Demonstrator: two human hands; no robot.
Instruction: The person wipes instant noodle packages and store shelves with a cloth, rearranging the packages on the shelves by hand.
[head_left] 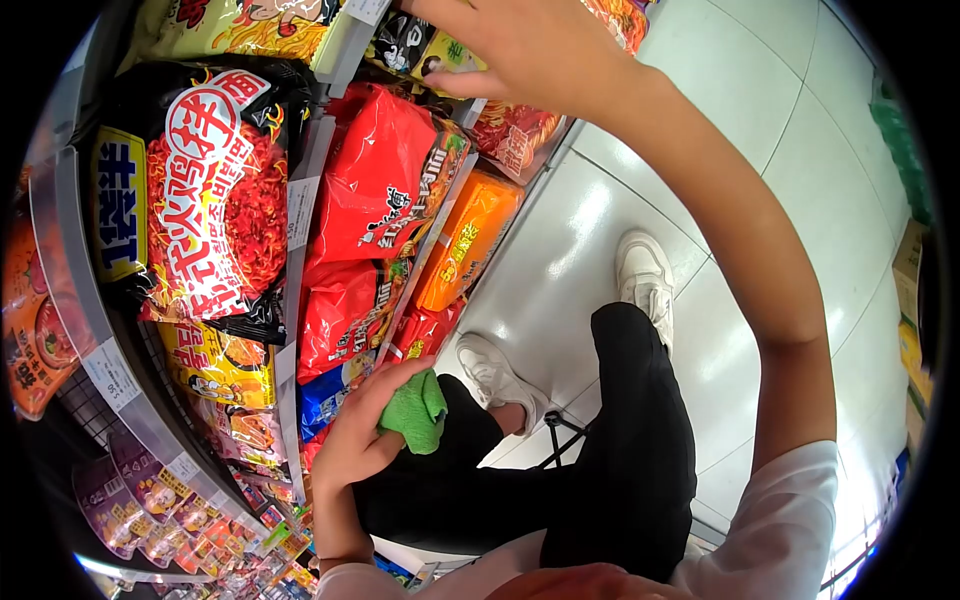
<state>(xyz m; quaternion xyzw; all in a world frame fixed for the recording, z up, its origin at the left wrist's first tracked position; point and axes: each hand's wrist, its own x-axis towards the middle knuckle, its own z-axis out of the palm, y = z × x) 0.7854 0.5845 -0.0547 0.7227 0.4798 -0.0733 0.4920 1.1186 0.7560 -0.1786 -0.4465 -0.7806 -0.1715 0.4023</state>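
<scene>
My left hand (352,432) is closed on a folded green cloth (414,412), in front of a blue packet (322,400) and red packets (345,315). At the top, my right hand (510,50) reaches across the shelf by a black and yellow packet (437,58). Its thumb stands apart from a stretched finger, and the other fingertips are cut off by the frame edge. Nothing shows between thumb and finger. A large black noodle packet (215,195) and an orange packet (468,240) lie in the rows between the hands.
Grey shelf strips (300,225) with price labels divide the rows. Purple cups (125,500) stand at the lower left. My legs in black trousers (640,430) and white shoes (645,275) are over the tiled floor (560,240). Boxes (910,270) line the right edge.
</scene>
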